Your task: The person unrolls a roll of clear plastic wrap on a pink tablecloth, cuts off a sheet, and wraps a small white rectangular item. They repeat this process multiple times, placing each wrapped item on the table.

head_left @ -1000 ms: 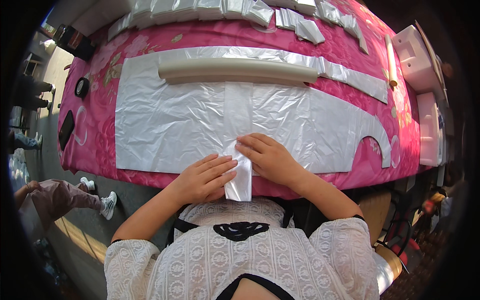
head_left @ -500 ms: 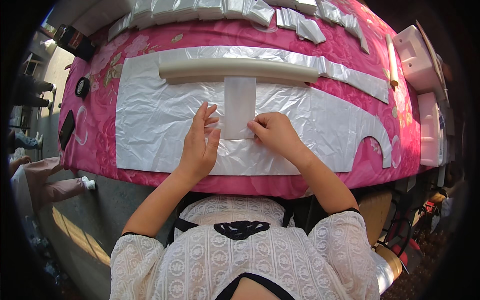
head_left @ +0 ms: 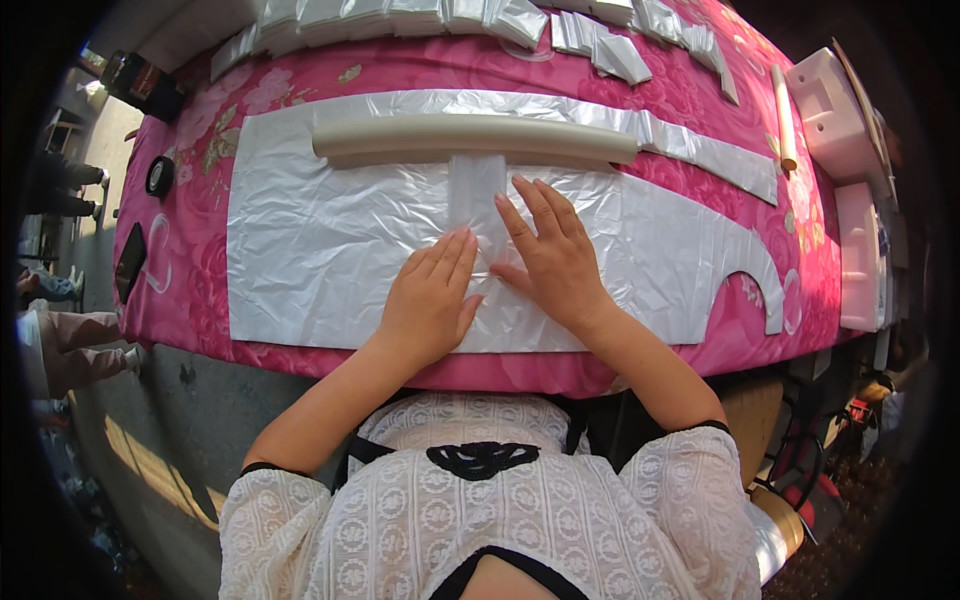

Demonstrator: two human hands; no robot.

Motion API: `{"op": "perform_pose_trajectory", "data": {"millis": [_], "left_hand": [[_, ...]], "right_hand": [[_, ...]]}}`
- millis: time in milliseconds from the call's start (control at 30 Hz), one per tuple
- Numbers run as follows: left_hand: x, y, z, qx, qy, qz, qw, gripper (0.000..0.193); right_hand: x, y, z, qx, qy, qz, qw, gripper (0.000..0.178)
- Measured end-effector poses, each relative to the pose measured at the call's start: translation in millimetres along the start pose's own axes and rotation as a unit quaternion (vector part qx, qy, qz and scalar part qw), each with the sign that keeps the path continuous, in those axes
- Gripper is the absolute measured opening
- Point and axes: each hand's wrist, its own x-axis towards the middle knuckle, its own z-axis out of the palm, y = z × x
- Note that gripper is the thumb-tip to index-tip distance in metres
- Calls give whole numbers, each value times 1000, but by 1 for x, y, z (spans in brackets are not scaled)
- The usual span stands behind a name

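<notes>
Strip [head_left: 476, 190]: narrow, translucent, flat under hands [head_left: 490, 280]

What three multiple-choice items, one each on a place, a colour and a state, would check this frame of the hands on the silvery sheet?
1. Where does the long beige tube lie?
A. along the far edge of the silvery sheet
B. on the floor
C. across the person's forearms

2. What colour is the flowered cloth under the sheet?
A. blue
B. pink
C. green

3. How do the left hand and right hand stand?
A. both clenched into fists
B. both lifted clear of the table
C. both flat, palms down, on the small folded strip and the sheet

Answers:
1 A, the tube runs left to right along the sheet's far side.
2 B, pink with flowers shows all round the sheet.
3 C, the fingers are stretched out and pressed down, side by side.
</notes>
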Motion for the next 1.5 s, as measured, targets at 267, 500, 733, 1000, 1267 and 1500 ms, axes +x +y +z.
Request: {"op": "perform_pose_trajectory", "data": {"millis": [267,500,733,1000,1267,1500], "left_hand": [[17,-9,-6,51,36,48,997,49],[19,-12,-10,60,29,107,992,36],[-21,-9,-12,-51,54,167,983,47],[-17,-6,-12,-85,-21,-55,995,42],[10,-9,-13,-272,25,-248,930,65],[17,-7,-35,-296,-49,-315,900,69]], "right_hand": [[12,32,12,117,-155,-136,971,48],[13,36,15,209,-109,-115,965,38],[-29,2,3,262,-90,-125,953,29],[-6,6,1,373,-199,238,874,24],[31,14,1,344,-344,334,807,38],[41,18,5,342,-382,348,785,38]]}}
